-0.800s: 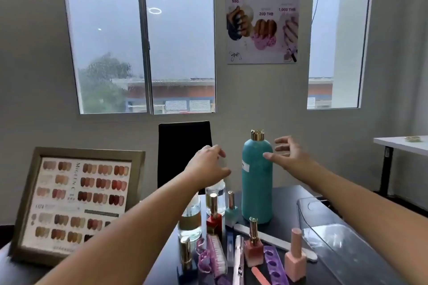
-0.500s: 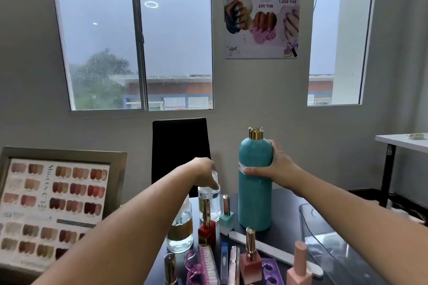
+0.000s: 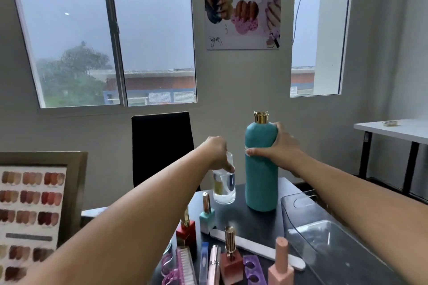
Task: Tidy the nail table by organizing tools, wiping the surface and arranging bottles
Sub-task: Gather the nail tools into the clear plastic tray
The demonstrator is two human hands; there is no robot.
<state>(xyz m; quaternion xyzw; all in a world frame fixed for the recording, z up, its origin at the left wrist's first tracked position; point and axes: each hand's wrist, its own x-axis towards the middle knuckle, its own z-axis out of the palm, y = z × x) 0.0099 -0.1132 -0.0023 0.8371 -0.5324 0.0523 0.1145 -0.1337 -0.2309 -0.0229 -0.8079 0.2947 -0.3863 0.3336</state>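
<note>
head view, nail table: nearest the camera, along the near edge of the dark surface (image 3: 266, 222), small polish bottles stand upright among loose tools: a pink bottle (image 3: 281, 266), a rose bottle with a gold cap (image 3: 231, 259), a red bottle (image 3: 186, 236) and a teal-based one (image 3: 206, 213), with a pink brush (image 3: 184, 264), purple toe separators (image 3: 251, 269) and a white nail file (image 3: 257, 249) lying flat, its long axis running from mid-surface toward the near right. a clear plastic tray (image 3: 324, 236) sits at the right edge.

further back, both grips are closed on bottles near the far edge. the right hand (image 3: 278, 146) wraps the upper body of the tall teal bottle (image 3: 261, 183), thumb across its front, fingers behind; the bottle stands vertical, base apparently on the surface. just to its left, close but apart, the left hand (image 3: 216, 155) pinches the top of a clear glass bottle (image 3: 224, 187), also upright. each bottle sits directly under its own hand, so any lift would likely go straight up along the bottle's axis; the tall one looks the easier to tip.

at the left edge leans a framed colour chart (image 3: 34, 210). beyond, a black chair (image 3: 162, 146), a grey wall with windows (image 3: 111, 34) and a price poster (image 3: 242, 4), and a white side table (image 3: 393, 131) to the right.
</note>
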